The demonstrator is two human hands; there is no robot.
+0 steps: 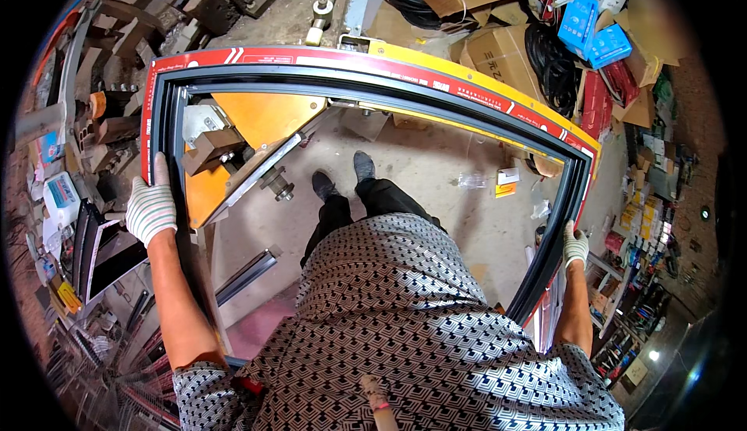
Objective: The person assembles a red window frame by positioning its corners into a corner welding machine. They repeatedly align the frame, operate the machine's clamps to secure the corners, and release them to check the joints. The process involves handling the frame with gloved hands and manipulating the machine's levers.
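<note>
A large dark grey metal window frame (pixel 311 75) with red printed film along its outer edges spans the view in front of me. Its far side lies along a yellow-edged machine table (pixel 467 75). My left hand (pixel 151 209), in a white striped knit glove, grips the frame's left side, one finger stretched along the bar. On the right side, my gloved right hand (pixel 576 246) is closed around the opposite bar, its fingers partly hidden. Through the opening show a yellow triangular plate (pixel 264 116), a rusty metal block (pixel 210 151) and my shoes on the floor.
Heavy metal blocks (pixel 202 3) crowd the far left. Cardboard boxes (pixel 498 61), black cable coils (pixel 554 61) and blue boxes (pixel 608 46) lie at the far right. A dark metal profile (pixel 247 275) sticks out below the left side. Loaded shelving (pixel 622 291) stands at right.
</note>
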